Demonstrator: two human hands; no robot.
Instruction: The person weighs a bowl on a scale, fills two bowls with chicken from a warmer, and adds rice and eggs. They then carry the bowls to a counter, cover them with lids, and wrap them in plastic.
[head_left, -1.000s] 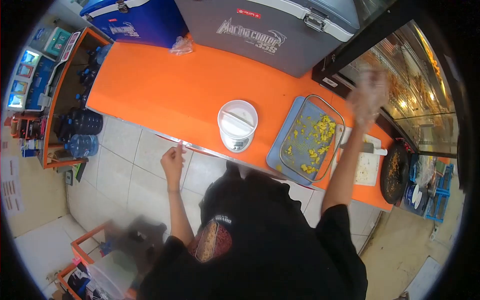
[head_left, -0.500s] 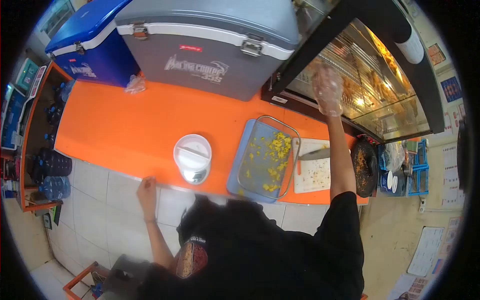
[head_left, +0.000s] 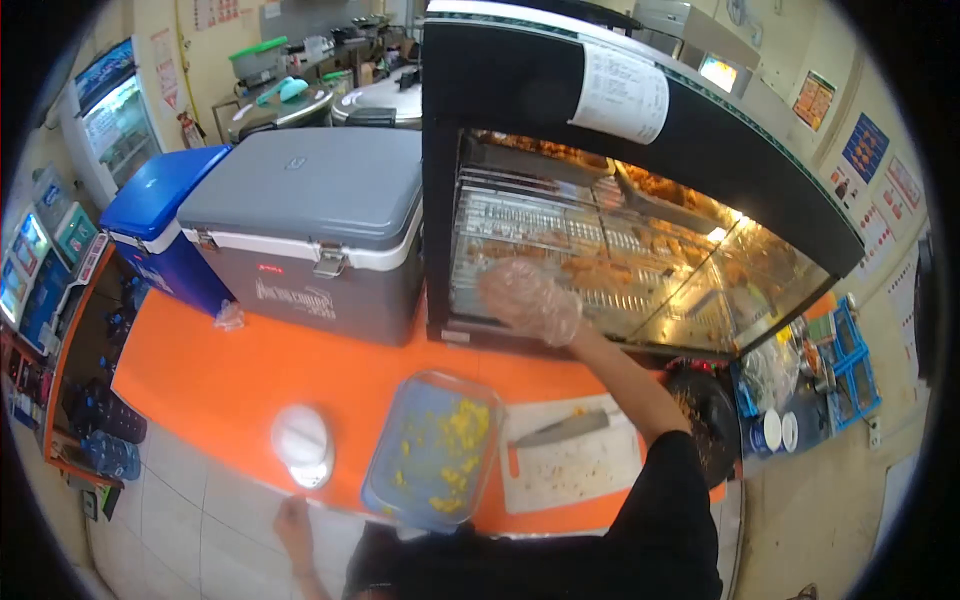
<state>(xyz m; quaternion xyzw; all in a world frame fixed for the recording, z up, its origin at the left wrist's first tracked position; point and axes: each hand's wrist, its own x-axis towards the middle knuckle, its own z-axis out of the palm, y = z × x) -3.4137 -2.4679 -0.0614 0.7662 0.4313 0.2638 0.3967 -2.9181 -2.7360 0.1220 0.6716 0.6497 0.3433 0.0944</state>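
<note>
My right hand (head_left: 530, 302), in a clear plastic glove, reaches to the front of the lit display warmer (head_left: 510, 85), which holds fried food on racks. Its fingers are blurred against the glass and racks, so whether they hold anything is unclear. Bare and low on the left, my left hand (head_left: 293, 522) hangs by the table's front edge with its fingers curled; what they hold, if anything, is hidden. Just above it stands a white scale (head_left: 302, 445). A blue tray (head_left: 385, 470) with yellow pieces lies beside a white cutting board (head_left: 570, 475) bearing a knife (head_left: 565, 428).
A grey cooler (head_left: 300, 255) and a blue cooler (head_left: 165, 200) stand at the back left of the orange table (head_left: 210, 370). Right of the board is a dark round pan (head_left: 715, 425). Blue racks (head_left: 855, 355) are at the far right.
The view has tilted up, showing more of the warmer and the room behind. My right hand has moved left across the warmer's front. My left hand remains near the table's edge.
</note>
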